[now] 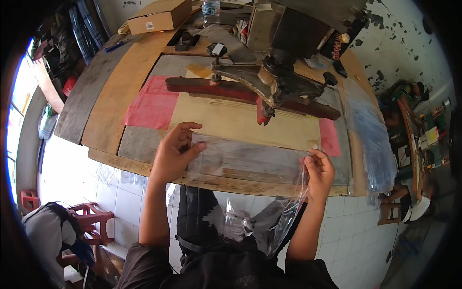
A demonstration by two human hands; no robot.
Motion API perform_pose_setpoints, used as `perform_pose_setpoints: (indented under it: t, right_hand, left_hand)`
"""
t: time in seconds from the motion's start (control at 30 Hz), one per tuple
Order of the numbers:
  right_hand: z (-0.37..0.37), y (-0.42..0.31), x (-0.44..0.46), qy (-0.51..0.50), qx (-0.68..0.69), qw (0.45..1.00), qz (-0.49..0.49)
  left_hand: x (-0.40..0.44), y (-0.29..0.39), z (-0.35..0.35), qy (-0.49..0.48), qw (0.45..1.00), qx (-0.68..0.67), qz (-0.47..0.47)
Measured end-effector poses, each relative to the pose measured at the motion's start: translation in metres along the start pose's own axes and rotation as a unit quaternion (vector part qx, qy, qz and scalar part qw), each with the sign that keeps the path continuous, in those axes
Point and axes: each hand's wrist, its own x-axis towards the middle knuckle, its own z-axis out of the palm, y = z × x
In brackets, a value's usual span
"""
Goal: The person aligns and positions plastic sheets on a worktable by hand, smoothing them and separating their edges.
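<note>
A clear plastic sheet (260, 161) stretches between my hands over the front edge of the bench, and its lower part hangs down toward my lap. My left hand (175, 151) is at the sheet's left end, thumb and index finger apart, the other fingers loosely curled. At the right end my right hand (320, 173) pinches the sheet's edge between thumb and fingers. Just beyond lies a yellowish pad (231, 118) with pink sheets (154, 103) at its sides. Above the pad is the dark red bar (202, 87) of a press (274, 67).
A pile of clear plastic sheets (370, 139) lies at the bench's right side. A cardboard box (159, 17) and a water bottle (211, 12) stand at the back. A red stool (94, 221) and a person (48, 236) are at lower left; other people are at the right.
</note>
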Motion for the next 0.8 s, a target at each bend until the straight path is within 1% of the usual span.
perform_pose_setpoints:
  t: [0.1, 0.23, 0.53, 0.7, 0.8]
  right_hand:
    - [-0.0037, 0.0016, 0.0008, 0.003, 0.031, 1.000, 0.002]
    - [-0.0053, -0.0008, 0.0002, -0.004, 0.048, 0.999, 0.005]
    - [-0.0084, 0.0044, -0.0011, -0.009, 0.042, 0.999, -0.013]
    - [-0.0083, 0.0030, -0.0030, -0.021, 0.040, 0.999, 0.002]
    - [-0.0100, 0.0043, -0.0029, -0.031, 0.040, 0.999, 0.001]
  left_hand:
    - [0.0001, -0.0010, 0.0016, 0.003, 1.000, -0.015, -0.002]
    - [0.0000, 0.0003, 0.0019, 0.001, 1.000, -0.001, 0.001]
    - [-0.0010, 0.0014, 0.0016, 0.010, 1.000, 0.001, -0.006]
    - [-0.0008, -0.0028, 0.0003, 0.012, 1.000, -0.002, -0.003]
    - [0.0002, -0.0032, -0.0025, -0.004, 1.000, 0.028, 0.005]
